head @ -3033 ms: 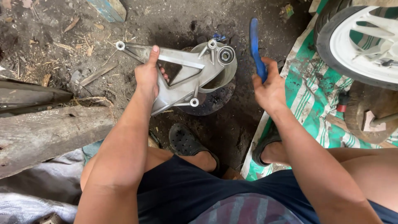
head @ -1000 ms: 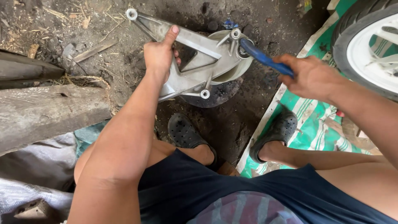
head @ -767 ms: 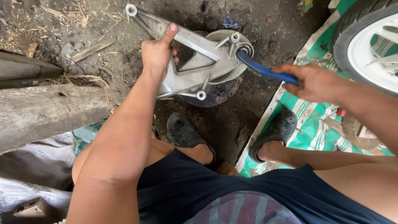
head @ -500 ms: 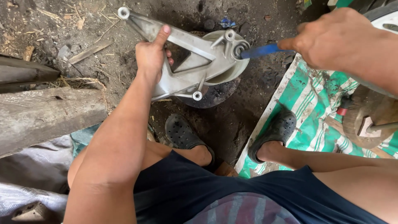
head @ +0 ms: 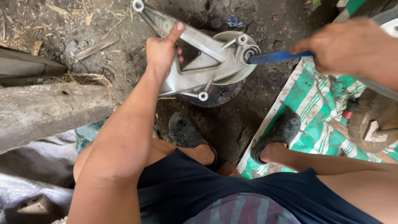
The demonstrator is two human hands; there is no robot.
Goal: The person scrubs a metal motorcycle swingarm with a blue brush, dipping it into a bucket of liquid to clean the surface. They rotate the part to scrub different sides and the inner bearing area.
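Fingers of your left hand (head: 161, 53) are wrapping around the grey cast-metal bracket (head: 199, 58), thumb lying along its upper bar, and you are holding it tilted above the dirt floor (head: 124, 62). Your right hand (head: 352, 47) is closing tightly around the blue tool handle (head: 275, 57), which is pointing left so that its tip is sitting at the round bearing hole (head: 250, 54) on the bracket's right end. A dark perforated disc (head: 222, 93) is lying on the ground just under the bracket. Your two feet in black clogs (head: 186, 132) are resting below it, the right one on the edge of a green-and-white striped tarp (head: 315, 112). A rough wooden beam (head: 45, 112) is lying to your left, and the white rim of a wheel (head: 391, 27) is showing at the upper right, partly hidden behind your right hand.
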